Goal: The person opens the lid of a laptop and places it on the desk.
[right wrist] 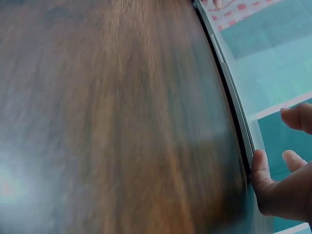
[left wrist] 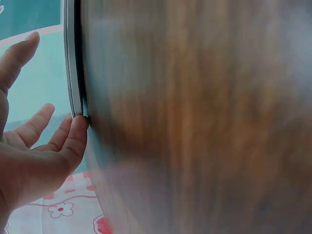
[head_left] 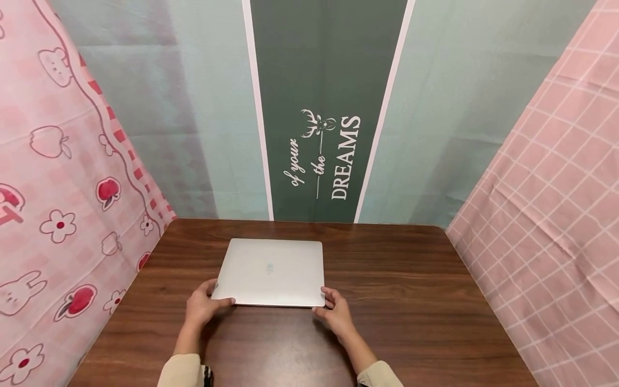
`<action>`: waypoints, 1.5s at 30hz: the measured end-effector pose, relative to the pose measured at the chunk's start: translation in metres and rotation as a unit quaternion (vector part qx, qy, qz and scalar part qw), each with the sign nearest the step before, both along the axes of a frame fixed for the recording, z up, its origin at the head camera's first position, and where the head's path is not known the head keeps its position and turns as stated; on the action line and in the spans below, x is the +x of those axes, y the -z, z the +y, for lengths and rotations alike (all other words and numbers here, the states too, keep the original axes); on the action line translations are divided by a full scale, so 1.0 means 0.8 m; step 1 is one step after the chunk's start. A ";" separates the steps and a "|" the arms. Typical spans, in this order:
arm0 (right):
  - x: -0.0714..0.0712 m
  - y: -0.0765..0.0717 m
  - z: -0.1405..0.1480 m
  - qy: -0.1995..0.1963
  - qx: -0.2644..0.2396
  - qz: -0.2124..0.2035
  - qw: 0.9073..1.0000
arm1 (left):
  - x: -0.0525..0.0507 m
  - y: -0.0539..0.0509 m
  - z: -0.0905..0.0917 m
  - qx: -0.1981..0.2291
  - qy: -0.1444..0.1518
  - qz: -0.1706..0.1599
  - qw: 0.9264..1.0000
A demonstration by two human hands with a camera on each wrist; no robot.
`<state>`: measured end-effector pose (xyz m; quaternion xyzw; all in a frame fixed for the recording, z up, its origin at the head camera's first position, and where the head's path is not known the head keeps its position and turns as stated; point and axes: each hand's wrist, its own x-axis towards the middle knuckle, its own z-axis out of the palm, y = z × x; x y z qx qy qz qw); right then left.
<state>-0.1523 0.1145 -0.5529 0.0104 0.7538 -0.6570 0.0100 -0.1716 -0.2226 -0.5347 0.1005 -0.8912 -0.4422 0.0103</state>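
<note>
A silver laptop [head_left: 275, 269] with its lid down lies on the brown wooden table, a faint logo on its lid. My left hand [head_left: 203, 305] is at its near left corner, the thumb stretched along the front edge. The left wrist view shows fingertips [left wrist: 79, 129] touching the end of the laptop's thin edge [left wrist: 72, 58], while the thumb stands apart from it. At the near right corner my right hand [head_left: 339, 314] has its fingers by the side. In the right wrist view one fingertip [right wrist: 259, 163] touches the edge; the other visible fingers stand away from it.
The wooden table [head_left: 411, 301] extends around the laptop, with its far edge against a green and teal curtain [head_left: 329, 64]. A pink patterned curtain [head_left: 63, 177] hangs at the left, and a pink checked one [head_left: 566, 188] at the right.
</note>
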 end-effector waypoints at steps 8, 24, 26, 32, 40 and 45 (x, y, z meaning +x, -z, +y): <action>0.007 0.003 0.025 0.038 0.023 0.005 0.999 | 0.007 0.000 0.024 0.009 0.008 0.000 1.000; 0.020 0.003 0.051 0.111 0.051 -0.014 0.992 | 0.020 -0.008 0.070 0.008 0.019 0.006 1.000; 0.019 0.003 0.054 0.111 0.059 -0.015 0.992 | 0.021 -0.008 0.073 0.011 0.016 0.003 1.000; 0.017 -0.003 0.067 0.110 0.089 -0.027 0.990 | 0.022 -0.010 0.080 0.040 0.015 -0.012 0.999; 0.025 -0.010 0.084 0.113 0.108 -0.045 0.987 | 0.025 -0.011 0.095 0.048 0.026 -0.014 0.998; 0.032 -0.010 0.098 0.126 0.135 -0.058 0.981 | 0.028 -0.009 0.107 0.049 0.038 -0.018 0.998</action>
